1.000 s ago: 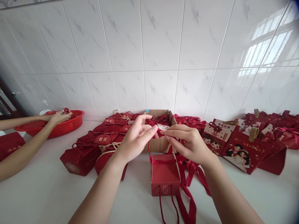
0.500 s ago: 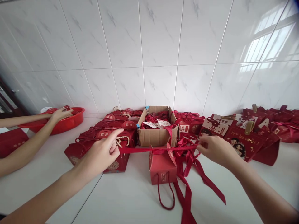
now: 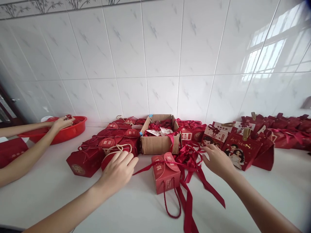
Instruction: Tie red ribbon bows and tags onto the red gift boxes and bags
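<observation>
A small red gift box (image 3: 166, 174) with a cord handle stands between my hands, its top flaps folded over. A red ribbon (image 3: 145, 168) lies across its top, slack and sloping down to the left. My left hand (image 3: 120, 170) has curled fingers at the ribbon's left end; its thumb and fingertips are hidden. My right hand (image 3: 216, 159) pinches the ribbon's other side, beside a heap of loose red ribbons (image 3: 188, 155). Long ribbon tails (image 3: 188, 207) hang toward me past the box.
Behind the box stands an open cardboard box (image 3: 157, 145) of ribbons and cards. Red gift boxes (image 3: 86, 161) fill the left; printed gift bags (image 3: 236, 149) stand right. At far left, another person's hands (image 3: 60, 123) work over a red basin (image 3: 73, 131). A tiled wall closes the back.
The ribbon was taut between my hands above the box and now sags onto it. My left hand has moved down and turned palm-down. The box top appears more folded, and the view has shifted slightly.
</observation>
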